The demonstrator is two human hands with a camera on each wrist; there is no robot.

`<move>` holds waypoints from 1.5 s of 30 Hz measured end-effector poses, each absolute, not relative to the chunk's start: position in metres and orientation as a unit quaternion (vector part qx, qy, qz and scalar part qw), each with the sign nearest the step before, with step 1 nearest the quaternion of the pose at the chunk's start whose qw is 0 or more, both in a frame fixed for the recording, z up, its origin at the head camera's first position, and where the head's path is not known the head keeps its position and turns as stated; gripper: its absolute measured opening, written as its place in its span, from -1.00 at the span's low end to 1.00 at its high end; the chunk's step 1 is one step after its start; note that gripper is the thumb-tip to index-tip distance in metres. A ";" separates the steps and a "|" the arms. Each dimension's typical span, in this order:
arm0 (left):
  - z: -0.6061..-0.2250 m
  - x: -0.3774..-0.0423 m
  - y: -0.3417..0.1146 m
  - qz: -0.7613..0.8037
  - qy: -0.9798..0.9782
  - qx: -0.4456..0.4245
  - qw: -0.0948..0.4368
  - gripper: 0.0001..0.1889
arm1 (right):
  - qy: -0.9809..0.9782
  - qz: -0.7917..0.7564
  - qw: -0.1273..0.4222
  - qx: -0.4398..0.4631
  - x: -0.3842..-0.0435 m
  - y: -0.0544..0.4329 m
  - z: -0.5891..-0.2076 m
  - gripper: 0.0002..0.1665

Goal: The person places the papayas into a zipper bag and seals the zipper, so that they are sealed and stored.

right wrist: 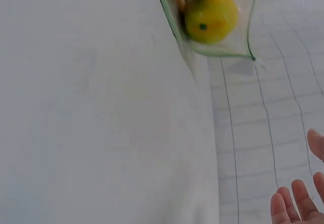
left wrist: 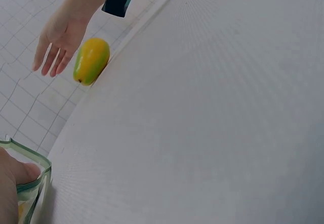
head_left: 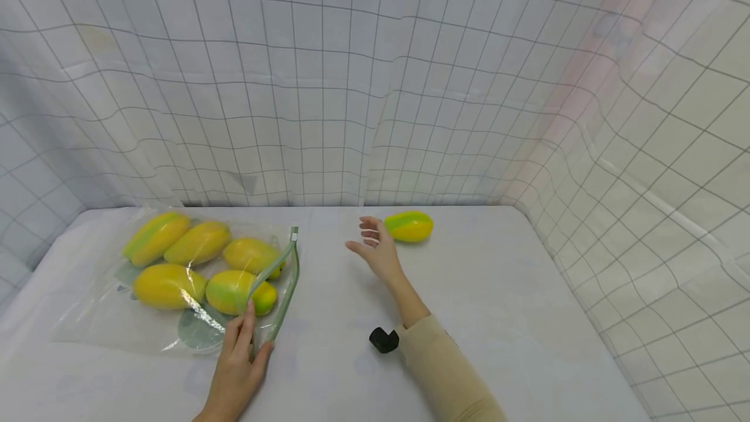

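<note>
A clear zip bag (head_left: 193,337) with a green-edged mouth lies on the left, holding several yellow-green papayas (head_left: 170,286). My left hand (head_left: 237,360) holds the bag's mouth at its near end, where the two green edges (head_left: 285,305) stand apart. In the left wrist view the thumb (left wrist: 29,172) lies against the green edge. One loose papaya (head_left: 412,226) rests near the table's back edge. Just left of it is my right hand (head_left: 381,249), with nothing in its grasp and its fingers spread and slightly bent. The right wrist view shows its fingertips (right wrist: 299,196) at the lower right.
A white cloth covers the table (head_left: 334,370). Grid-patterned curtains (head_left: 328,103) hang behind and along both sides. A black wrist device (head_left: 384,340) sits at the right sleeve (head_left: 445,370).
</note>
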State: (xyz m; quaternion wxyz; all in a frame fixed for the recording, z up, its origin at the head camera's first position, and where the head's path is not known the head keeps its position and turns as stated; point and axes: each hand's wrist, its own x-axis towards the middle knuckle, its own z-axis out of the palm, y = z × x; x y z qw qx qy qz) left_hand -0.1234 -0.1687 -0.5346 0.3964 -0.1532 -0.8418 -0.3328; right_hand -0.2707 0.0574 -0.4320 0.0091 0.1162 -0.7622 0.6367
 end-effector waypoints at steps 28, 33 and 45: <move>-0.536 -0.123 -0.170 -0.340 -0.846 -0.151 0.383 -0.24 | -0.852 0.514 0.015 0.099 -0.349 0.199 -0.470 -0.13; -0.536 -0.122 -0.170 -0.332 -0.848 -0.149 0.385 -0.24 | -0.863 0.494 -0.029 0.102 -0.345 0.203 -0.474 -0.06; -0.532 -0.120 -0.169 -0.327 -0.852 -0.145 0.383 -0.24 | -0.830 0.548 -0.093 0.054 -0.337 0.195 -0.464 -0.09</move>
